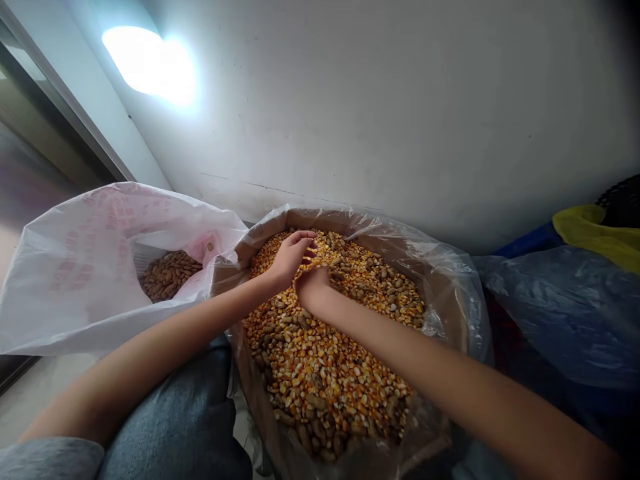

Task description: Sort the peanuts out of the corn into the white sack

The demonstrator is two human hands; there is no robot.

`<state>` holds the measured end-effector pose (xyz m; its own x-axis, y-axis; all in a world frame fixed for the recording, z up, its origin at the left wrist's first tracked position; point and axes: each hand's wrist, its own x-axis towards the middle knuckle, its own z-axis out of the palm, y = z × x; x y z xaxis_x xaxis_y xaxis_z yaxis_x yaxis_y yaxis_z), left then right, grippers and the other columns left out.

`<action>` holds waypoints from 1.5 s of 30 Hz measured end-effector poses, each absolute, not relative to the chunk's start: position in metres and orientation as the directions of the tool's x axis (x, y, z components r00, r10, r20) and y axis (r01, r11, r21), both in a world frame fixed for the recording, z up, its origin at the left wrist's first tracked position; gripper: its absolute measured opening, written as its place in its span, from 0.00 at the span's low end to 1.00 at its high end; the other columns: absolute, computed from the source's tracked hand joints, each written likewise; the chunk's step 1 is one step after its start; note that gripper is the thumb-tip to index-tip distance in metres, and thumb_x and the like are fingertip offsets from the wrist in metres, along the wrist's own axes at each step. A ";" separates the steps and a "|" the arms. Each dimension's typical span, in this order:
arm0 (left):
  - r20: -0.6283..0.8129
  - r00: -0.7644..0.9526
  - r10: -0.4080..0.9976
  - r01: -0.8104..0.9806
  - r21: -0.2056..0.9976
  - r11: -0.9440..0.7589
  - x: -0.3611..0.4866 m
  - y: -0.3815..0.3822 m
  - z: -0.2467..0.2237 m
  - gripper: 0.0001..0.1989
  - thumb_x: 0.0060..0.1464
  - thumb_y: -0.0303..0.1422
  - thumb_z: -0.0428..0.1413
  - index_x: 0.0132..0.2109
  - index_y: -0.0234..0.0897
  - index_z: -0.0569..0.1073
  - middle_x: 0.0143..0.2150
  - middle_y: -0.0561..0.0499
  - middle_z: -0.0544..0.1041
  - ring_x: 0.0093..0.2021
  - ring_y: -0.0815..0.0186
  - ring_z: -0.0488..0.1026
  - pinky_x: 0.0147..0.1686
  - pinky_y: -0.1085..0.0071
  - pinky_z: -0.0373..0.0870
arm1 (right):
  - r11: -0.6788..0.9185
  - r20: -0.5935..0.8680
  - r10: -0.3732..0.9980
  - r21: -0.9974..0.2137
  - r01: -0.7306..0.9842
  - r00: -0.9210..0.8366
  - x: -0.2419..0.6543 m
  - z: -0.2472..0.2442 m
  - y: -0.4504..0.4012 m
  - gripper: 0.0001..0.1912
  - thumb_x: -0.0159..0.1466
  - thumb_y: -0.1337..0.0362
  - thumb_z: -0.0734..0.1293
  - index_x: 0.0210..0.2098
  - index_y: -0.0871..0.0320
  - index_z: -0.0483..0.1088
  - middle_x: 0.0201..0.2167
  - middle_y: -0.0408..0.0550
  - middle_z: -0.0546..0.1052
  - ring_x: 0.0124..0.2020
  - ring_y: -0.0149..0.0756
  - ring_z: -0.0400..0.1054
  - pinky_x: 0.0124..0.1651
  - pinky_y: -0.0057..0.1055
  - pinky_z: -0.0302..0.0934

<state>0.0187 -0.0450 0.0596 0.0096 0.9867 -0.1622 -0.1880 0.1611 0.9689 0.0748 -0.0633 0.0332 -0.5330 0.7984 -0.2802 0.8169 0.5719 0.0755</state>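
We are leaning over a cardboard box (450, 313) lined with a clear plastic bag, and both bare hands are working inside it. The box is holding a deep bed of dried yellow corn kernels (320, 373) with many in-shell peanuts (316, 401) scattered through it, most thickly toward the near wall.

The left grip (291, 257) is hanging palm down over the far part of the bed, its fingers curling loosely and half closed. Its fingertips are reaching the kernels, but we cannot tell whether they are holding anything. The right grip (313, 288) is pressing into the grain just beside the left, with its fingers sunk out of sight, so we cannot tell how far open it is or what it has hold of.

To the left, a white plastic bag with pink print (85, 273) is standing open against the box, and a heap of loose peanuts (169, 275) is lying inside it, with no corn showing among them. As far as this view is showing, that heap is sitting apart from the grain, while plenty of peanuts are remaining among the kernels.

Behind the box, a white wall (380, 100) is rising, and a blue plastic sheet (560, 313) is lying to the right, with a yellow cloth (595, 230) beyond it.
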 end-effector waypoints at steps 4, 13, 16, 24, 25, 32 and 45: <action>-0.176 0.007 0.984 -0.213 0.961 0.173 0.019 -0.041 0.056 0.08 0.44 0.27 0.48 0.35 0.36 0.67 0.28 0.54 0.66 0.24 0.75 0.64 0.23 0.78 0.60 | 0.604 -0.121 0.797 0.214 0.768 -0.592 0.079 0.042 -0.111 0.20 0.53 0.72 0.61 0.45 0.75 0.66 0.49 0.73 0.62 0.51 0.58 0.55 0.52 0.56 0.42; -0.203 0.008 0.979 -0.166 0.965 0.202 0.021 -0.041 0.047 0.09 0.43 0.30 0.50 0.35 0.37 0.68 0.30 0.53 0.67 0.25 0.74 0.65 0.23 0.77 0.61 | 0.890 -0.279 0.452 0.198 0.410 -0.847 0.040 -0.030 -0.172 0.22 0.59 0.65 0.55 0.51 0.69 0.60 0.52 0.62 0.61 0.54 0.53 0.53 0.53 0.55 0.46; -0.182 0.009 0.983 -0.144 0.973 0.181 0.020 -0.043 0.048 0.09 0.43 0.31 0.50 0.35 0.37 0.68 0.30 0.52 0.67 0.25 0.74 0.65 0.23 0.77 0.62 | 0.826 -0.261 0.552 0.303 0.475 -0.792 0.037 -0.028 -0.152 0.22 0.61 0.65 0.51 0.52 0.68 0.59 0.50 0.63 0.63 0.52 0.51 0.55 0.52 0.53 0.48; -0.196 0.001 0.981 -0.101 0.976 0.195 0.008 -0.047 0.043 0.10 0.42 0.30 0.49 0.36 0.36 0.67 0.30 0.53 0.67 0.24 0.75 0.64 0.23 0.77 0.61 | 0.792 -0.167 0.609 0.173 0.585 -0.775 0.102 0.019 -0.100 0.14 0.58 0.68 0.57 0.41 0.60 0.69 0.46 0.56 0.67 0.50 0.50 0.55 0.51 0.55 0.45; -0.205 0.000 0.979 -0.107 0.973 0.204 0.008 -0.046 0.041 0.10 0.42 0.30 0.49 0.36 0.36 0.67 0.30 0.53 0.67 0.23 0.75 0.64 0.23 0.77 0.61 | 0.773 -0.160 0.634 0.125 0.622 -0.756 0.114 0.028 -0.093 0.13 0.57 0.67 0.59 0.39 0.60 0.70 0.45 0.55 0.67 0.49 0.49 0.57 0.51 0.56 0.43; -0.181 -0.062 0.981 0.061 0.981 0.185 0.012 -0.036 0.021 0.10 0.45 0.31 0.47 0.36 0.35 0.67 0.35 0.48 0.70 0.35 0.68 0.67 0.32 0.72 0.63 | 0.460 -0.088 0.845 -0.384 0.800 -0.528 0.190 0.062 -0.044 0.16 0.59 0.57 0.55 0.38 0.56 0.69 0.40 0.49 0.71 0.41 0.37 0.64 0.45 0.36 0.55; 0.142 -0.166 0.976 0.529 0.848 -0.034 0.062 -0.078 -0.029 0.19 0.54 0.38 0.41 0.52 0.37 0.61 0.54 0.45 0.61 0.55 0.62 0.53 0.55 0.64 0.46 | -0.238 -0.212 0.896 -0.971 0.017 0.391 0.185 -0.014 -0.074 0.19 0.55 0.58 0.56 0.43 0.55 0.66 0.49 0.45 0.66 0.50 0.34 0.59 0.51 0.30 0.52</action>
<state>0.0624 -0.0784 -0.0290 -0.1661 0.9758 0.1422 0.5289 -0.0335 0.8480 0.1846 -0.0739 -0.0144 0.3906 0.8957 -0.2125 0.0166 -0.2376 -0.9712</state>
